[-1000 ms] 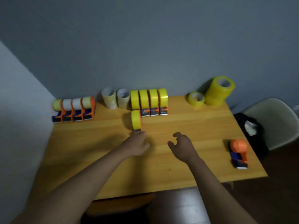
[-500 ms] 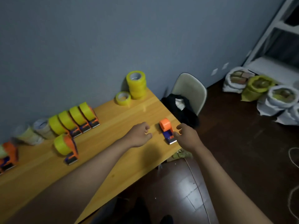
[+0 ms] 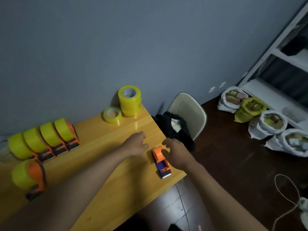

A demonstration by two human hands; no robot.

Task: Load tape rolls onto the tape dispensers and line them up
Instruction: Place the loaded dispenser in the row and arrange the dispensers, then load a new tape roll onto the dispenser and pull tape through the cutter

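Right hand (image 3: 179, 153) has closed in: spread, curled fingers now touch the empty orange dispenser (image 3: 160, 160). Left hand (image 3: 136, 145) stays loosely curled, holding nothing.

Since a second ago the view has swung from the middle of the table (image 3: 93, 164) to its right end, so the row of loaded dispensers (image 3: 50, 140) now sits at the left of the frame. The right hand (image 3: 176, 152) has travelled from the table centre to the empty orange dispenser (image 3: 160, 161) at lower centre; half a second ago it was at the dispenser's near end, and now its thumb lies against the orange hub, though whether it truly grips is hard to tell. The left hand (image 3: 135, 144) has followed, leaving the lone loaded dispenser (image 3: 29, 177) at lower left.
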